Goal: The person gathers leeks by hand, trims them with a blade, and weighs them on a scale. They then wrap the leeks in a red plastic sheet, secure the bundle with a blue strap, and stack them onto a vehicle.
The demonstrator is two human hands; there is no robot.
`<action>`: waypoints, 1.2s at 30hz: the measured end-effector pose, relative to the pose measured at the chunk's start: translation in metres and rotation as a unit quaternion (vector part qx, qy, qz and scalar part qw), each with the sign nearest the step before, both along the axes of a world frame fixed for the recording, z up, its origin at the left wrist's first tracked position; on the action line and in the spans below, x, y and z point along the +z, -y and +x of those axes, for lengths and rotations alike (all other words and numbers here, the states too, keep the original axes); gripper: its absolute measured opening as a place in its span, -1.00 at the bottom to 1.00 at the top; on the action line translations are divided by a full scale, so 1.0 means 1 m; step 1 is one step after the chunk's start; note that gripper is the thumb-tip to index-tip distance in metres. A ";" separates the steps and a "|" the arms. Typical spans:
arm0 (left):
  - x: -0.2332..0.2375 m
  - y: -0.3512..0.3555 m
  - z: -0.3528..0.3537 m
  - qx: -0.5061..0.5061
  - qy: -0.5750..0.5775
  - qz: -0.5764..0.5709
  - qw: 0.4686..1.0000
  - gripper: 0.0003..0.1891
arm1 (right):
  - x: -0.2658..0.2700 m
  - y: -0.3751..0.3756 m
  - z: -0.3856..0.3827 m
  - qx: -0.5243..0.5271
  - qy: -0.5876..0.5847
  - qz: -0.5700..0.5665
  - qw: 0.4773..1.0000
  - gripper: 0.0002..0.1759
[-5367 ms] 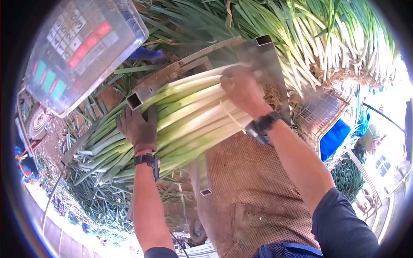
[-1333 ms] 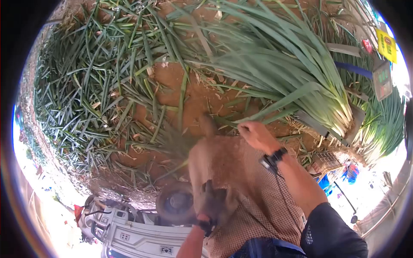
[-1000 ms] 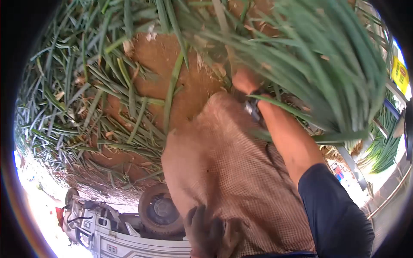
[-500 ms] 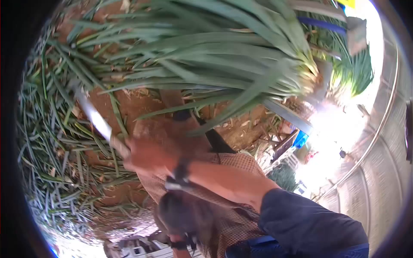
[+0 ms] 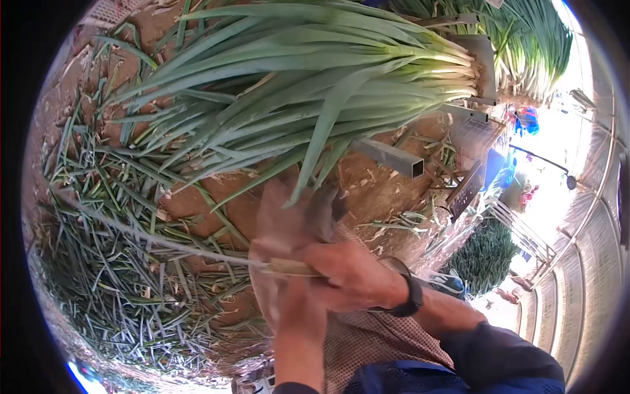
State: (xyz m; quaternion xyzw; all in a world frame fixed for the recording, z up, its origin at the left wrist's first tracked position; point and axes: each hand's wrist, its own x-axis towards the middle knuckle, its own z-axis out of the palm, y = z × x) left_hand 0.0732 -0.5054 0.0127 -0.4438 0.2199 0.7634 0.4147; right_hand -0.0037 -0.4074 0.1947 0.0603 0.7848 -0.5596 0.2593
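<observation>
My right hand (image 5: pixel 354 274), with a black watch at its wrist, is wrapped around the light handle (image 5: pixel 289 266) of a long knife. The thin blade (image 5: pixel 157 240) points left and is smeared by motion. My left hand (image 5: pixel 302 301) is right beside the handle, under the right hand; blur and overlap hide its fingers. Above both hands lies a big bunch of green onions (image 5: pixel 282 105), its leaves to the left and its pale root ends against a metal plate (image 5: pixel 484 69). One leaf droops close to my knees.
Cut green leaves (image 5: pixel 131 295) cover the brown ground at left. Square metal bars (image 5: pixel 387 156) stick out below the bunch. More green onions (image 5: pixel 525 49) stand at upper right, and another green pile (image 5: pixel 484 256) lies at right. A ribbed sheet wall (image 5: pixel 577 295) curves along the right side.
My right hand has moved right with the knife, and the blade now lies flatter. My left hand has come up beside the handle. The view has shifted, showing more of the bunch's root ends.
</observation>
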 end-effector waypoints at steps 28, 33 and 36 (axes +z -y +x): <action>0.084 0.057 -0.223 -0.302 0.061 -0.017 0.951 -0.70 | 0.063 -0.079 -0.102 -0.343 0.300 -0.087 0.886 -0.67; 0.159 0.026 -0.311 -0.305 -0.156 -0.108 0.933 -0.64 | 0.054 -0.075 -0.110 -0.361 0.336 -0.129 0.860 -0.65; 0.144 -0.009 -0.343 -0.274 -0.160 -0.106 0.942 -0.63 | 0.048 -0.075 -0.119 -0.370 0.343 -0.169 0.847 -0.63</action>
